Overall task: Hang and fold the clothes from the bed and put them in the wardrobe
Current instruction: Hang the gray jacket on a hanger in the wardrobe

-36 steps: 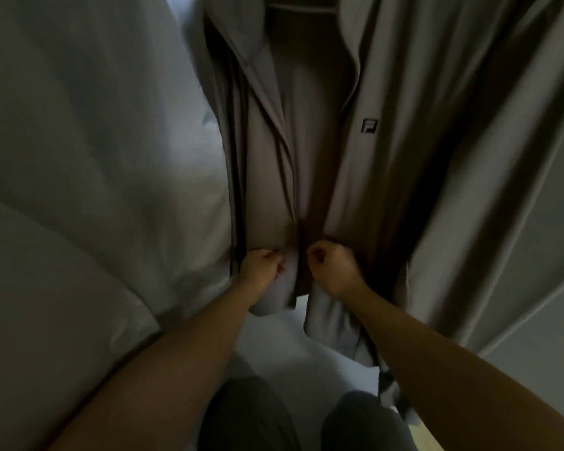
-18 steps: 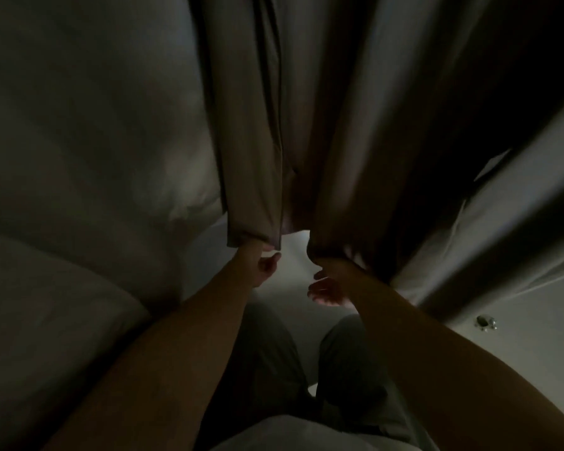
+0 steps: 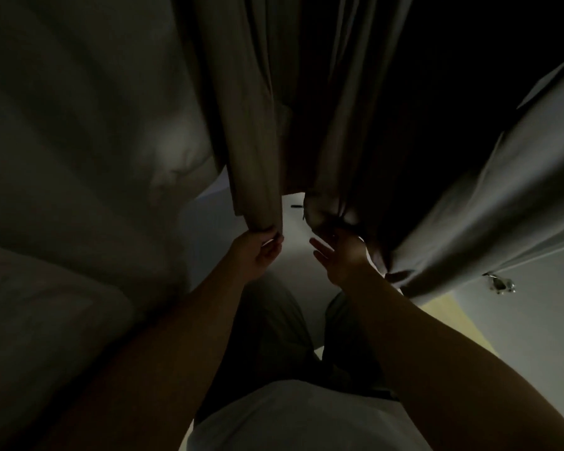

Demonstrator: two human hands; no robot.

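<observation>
Your left hand [image 3: 258, 255] pinches the hanging coat [image 3: 251, 125] by one front hem; your right hand [image 3: 342, 258] (fingers [image 3: 318, 250] spread) touches the other, bunched hem, its grip I cannot tell.

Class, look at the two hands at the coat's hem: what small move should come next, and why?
Probably close the right hand on the right panel of the hanging coat and tug down, matching the left hand. The left hand grips the left panel, which falls straight; the right panel is bunched, the fingers there spread.
</observation>
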